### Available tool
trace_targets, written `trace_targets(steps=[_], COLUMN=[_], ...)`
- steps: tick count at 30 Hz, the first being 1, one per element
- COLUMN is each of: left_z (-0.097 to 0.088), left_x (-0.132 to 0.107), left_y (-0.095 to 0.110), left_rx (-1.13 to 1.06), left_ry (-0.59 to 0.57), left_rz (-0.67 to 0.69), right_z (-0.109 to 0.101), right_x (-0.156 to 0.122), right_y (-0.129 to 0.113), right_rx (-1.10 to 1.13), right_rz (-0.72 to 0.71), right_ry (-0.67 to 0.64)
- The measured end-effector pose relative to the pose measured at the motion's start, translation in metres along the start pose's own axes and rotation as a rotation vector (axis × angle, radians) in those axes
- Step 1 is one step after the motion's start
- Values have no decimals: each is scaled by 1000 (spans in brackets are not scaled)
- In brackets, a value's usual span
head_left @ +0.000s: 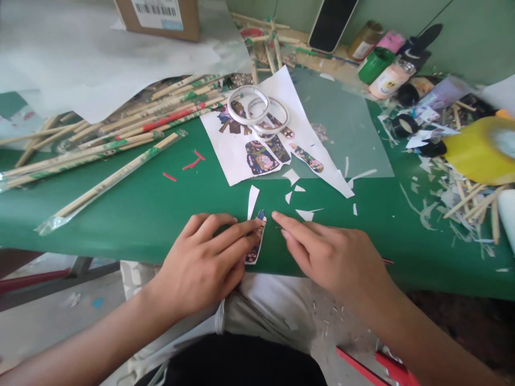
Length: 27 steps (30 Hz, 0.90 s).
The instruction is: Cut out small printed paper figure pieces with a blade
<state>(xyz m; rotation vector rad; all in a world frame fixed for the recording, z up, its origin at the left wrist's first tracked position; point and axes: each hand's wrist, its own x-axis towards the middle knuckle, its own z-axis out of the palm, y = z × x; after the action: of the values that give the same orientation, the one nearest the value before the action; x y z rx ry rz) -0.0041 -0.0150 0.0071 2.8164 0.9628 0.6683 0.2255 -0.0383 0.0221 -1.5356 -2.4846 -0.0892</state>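
A small cut-out printed figure [256,247] lies on the green table [153,209] near its front edge. My left hand [205,260] rests flat over it, fingers stretched out and pressing its left side. My right hand [325,254] lies just to the right, fingers extended, the index fingertip touching the table beside the cut-out's top. Neither hand grips anything. Small white paper scraps [300,201] lie just beyond my fingertips.
A white sheet with printed figures [241,155] and two tape rings [257,107] lies ahead. Wrapped bamboo chopsticks [112,139] spread over the left. A yellow tape roll [478,150], bottles [382,67], sticks and clutter fill the right. A cardboard box [161,16] and a phone [332,24] sit behind.
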Motion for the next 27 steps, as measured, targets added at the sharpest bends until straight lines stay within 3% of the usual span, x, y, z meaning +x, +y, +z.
trace_targets(steps=[5, 11, 15, 21, 27], left_z=[2, 1, 1, 5, 6], left_x=[-1, -2, -5, -7, -10], left_y=[-1, 0, 1, 0, -1], left_rx=[16, 27, 33, 21, 52], left_ry=[27, 14, 14, 42, 85], left_rz=[9, 13, 9, 12, 41], right_z=[1, 1, -3, -3, 6], right_x=[4, 2, 1, 13, 26], right_y=[-2, -12, -6, -4, -18], right_rx=[83, -104, -176, 158, 258], right_rz=[-3, -56, -6, 86, 255], right_ry=[1, 15, 23, 24, -81])
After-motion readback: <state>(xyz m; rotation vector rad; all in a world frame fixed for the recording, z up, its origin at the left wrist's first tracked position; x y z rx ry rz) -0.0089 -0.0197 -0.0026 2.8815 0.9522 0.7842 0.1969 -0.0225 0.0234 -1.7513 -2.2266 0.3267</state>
